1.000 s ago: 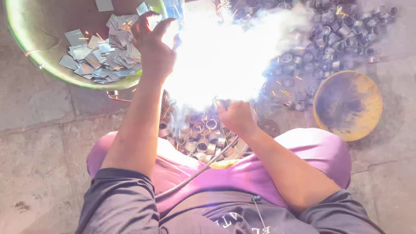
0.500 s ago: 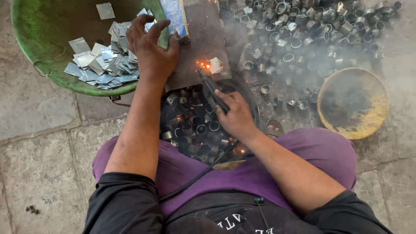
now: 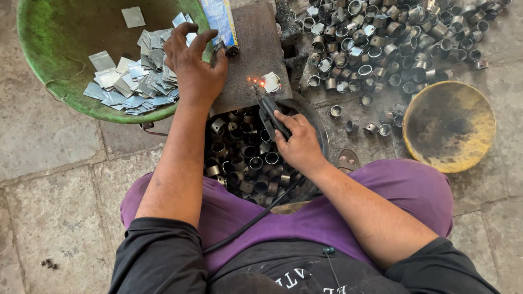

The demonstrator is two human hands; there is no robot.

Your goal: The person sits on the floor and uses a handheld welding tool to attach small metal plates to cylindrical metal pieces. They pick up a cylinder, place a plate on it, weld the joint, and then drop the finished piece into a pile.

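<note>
Right hand (image 3: 297, 144) gripped around welding holder (image 3: 271, 111), tip glowing at small metal piece (image 3: 271, 81) on steel plate (image 3: 256, 49). Left hand (image 3: 193, 65) half-open at plate's left edge, fingers spread over a small dark part.

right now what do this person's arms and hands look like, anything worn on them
Both hands, the left hand and the right hand, are bare: no gloves, rings or watch visible. The forearms are bare too. Dark charcoal sleeves are pushed up to about the elbows.
</note>
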